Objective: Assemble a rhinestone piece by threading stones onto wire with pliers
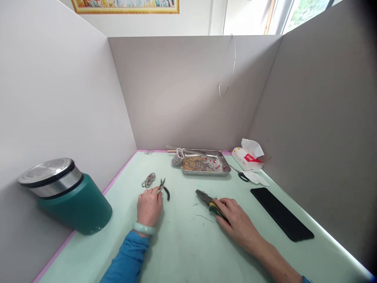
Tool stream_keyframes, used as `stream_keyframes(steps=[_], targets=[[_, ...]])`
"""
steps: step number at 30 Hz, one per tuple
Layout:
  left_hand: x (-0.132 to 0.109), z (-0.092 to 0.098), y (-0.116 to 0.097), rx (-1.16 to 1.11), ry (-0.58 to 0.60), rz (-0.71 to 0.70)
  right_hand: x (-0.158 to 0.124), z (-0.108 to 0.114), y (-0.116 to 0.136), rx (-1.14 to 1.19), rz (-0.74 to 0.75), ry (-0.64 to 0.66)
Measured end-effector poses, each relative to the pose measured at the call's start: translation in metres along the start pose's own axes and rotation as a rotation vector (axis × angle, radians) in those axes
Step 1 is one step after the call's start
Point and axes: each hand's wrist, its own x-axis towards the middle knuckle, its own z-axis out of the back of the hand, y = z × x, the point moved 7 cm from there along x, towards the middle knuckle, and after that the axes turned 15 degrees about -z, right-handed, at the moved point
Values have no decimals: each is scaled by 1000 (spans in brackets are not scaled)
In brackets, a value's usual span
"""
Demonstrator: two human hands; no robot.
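My left hand (149,206), with a pale green bangle at the wrist, has its fingers closed at the small needle-nose pliers (167,193). Their jaws point away from me and stand slightly apart; one black handle shows, the other is under my fingers. Just beyond lies a small heap of beaded chain (149,180) with red bits. My right hand (234,220) is around the handles of larger combination pliers (204,196), dark-jawed with green and yellow grips. These lie low over the table, jaws toward the far left. Short cut wire pieces (205,218) are scattered near them.
A metal tray (206,173) of gold, clear and red beads stands at the back, a small bag (176,159) beside it. Tissues (247,158), scissors (243,177) and a black phone-like slab (281,213) are at right. A large green flask (79,204) stands left. Grey panels enclose the table.
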Motion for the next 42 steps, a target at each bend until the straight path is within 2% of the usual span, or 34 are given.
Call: stream_keyframes(steps=[4,6,9,11,14,17,22,27,30,35,37,39,41,42], targets=[[-3,2,3,78,66,6,9,-3,-35,-160,-223,-104],[-3,10,-2,114,31,-2,12,-4,-44,-208,-257,-109],[2,21,-23,80,-53,-88,13,-1,-46,-240,-275,-90],[6,17,-50,-46,-15,-237,15,4,-43,-263,-289,-77],[10,1,-95,-238,136,-443,25,15,-28,-278,-237,-126],[15,-16,-121,-231,246,-489,43,13,-10,-280,-118,-107],[24,-35,-130,-190,339,-440,68,-7,-2,-314,-30,-35],[24,-35,-133,-227,354,-388,71,-14,3,-332,26,3],[22,-26,-127,-298,325,-319,59,-10,18,-305,71,26],[10,-18,-98,-497,276,-86,29,-7,53,-173,159,108],[-2,-20,-87,-736,252,80,24,-11,59,-160,122,142],[-16,-25,-80,-1109,182,319,22,-17,61,-193,74,166],[-30,-30,-80,-1461,115,545,21,-23,62,-225,61,182],[-35,-30,-82,-1576,104,615,21,-25,62,-238,66,181]])
